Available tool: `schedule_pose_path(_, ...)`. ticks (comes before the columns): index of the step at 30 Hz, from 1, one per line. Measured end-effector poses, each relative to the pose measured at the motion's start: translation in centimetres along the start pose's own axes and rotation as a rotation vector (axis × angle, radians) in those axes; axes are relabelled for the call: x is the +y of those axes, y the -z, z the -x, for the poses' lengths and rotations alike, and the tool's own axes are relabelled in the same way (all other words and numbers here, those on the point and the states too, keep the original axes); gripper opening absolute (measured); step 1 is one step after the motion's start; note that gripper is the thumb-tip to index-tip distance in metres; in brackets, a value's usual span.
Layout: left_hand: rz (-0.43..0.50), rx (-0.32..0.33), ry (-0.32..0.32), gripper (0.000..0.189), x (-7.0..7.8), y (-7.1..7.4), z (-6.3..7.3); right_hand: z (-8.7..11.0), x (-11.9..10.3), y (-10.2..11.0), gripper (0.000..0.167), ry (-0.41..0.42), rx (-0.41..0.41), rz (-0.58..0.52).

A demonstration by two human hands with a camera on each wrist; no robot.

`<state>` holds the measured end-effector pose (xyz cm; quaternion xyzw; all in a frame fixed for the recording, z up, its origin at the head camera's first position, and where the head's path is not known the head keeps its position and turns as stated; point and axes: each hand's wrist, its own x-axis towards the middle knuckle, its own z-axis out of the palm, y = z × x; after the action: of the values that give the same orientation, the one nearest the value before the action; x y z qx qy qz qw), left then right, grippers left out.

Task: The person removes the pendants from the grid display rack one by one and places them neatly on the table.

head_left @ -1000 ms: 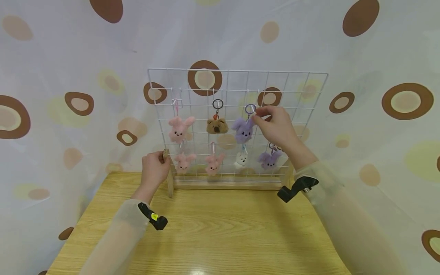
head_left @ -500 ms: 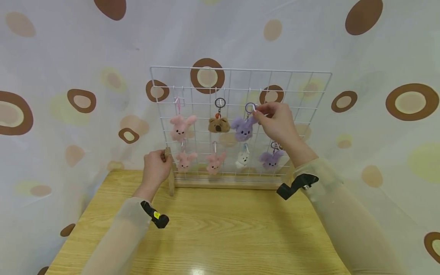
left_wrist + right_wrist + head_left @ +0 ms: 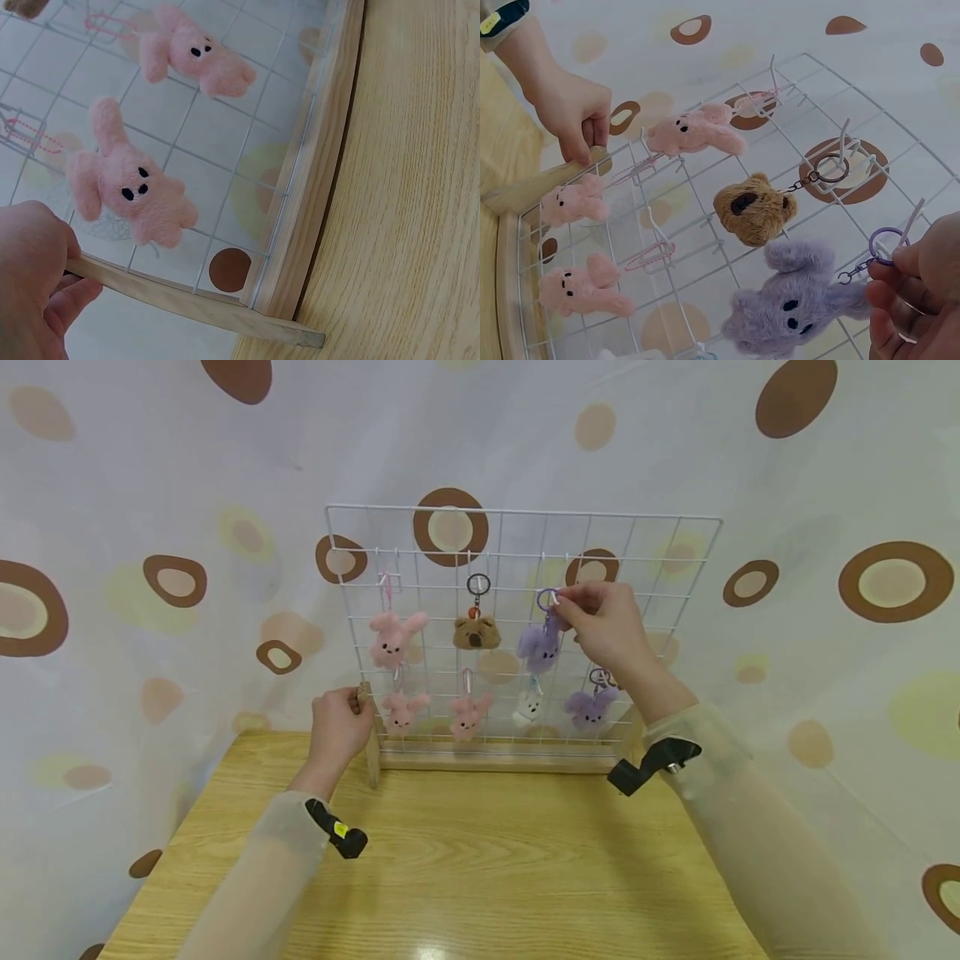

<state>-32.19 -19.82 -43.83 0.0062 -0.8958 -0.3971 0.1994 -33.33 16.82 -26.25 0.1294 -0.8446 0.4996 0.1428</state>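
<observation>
A purple plush bunny keychain (image 3: 542, 647) hangs in the upper row of a white wire grid rack (image 3: 521, 513). My right hand (image 3: 611, 622) pinches its purple ring (image 3: 886, 245) between thumb and fingers, and a white hook's tip overlaps the ring in the right wrist view. With my left hand (image 3: 339, 727) I grip the wooden side post (image 3: 172, 298) of the rack at its upper end. Left of the purple bunny hang a brown bear keychain (image 3: 476, 632) and a pink bunny keychain (image 3: 392, 639).
In the lower row hang two pink bunny keychains (image 3: 466, 717), a white plush keychain (image 3: 528, 706) and another purple bunny (image 3: 591, 708), which is just below my right hand. The rack stands on a wooden table (image 3: 480, 860) before a patterned backdrop (image 3: 517, 435).
The purple bunny has swung slightly right and turned under its ring, after a small shift left earlier. My right hand still pinches at the hook; the left keeps its hold on the post.
</observation>
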Motion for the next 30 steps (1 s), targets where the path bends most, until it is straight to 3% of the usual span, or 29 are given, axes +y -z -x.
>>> schedule_pose_path(30, 0.018, -0.027, 0.011, 0.025, -0.2, 0.1, -0.1, 3.0, -1.0, 1.8, 0.022, 0.086, -0.016, -0.024)
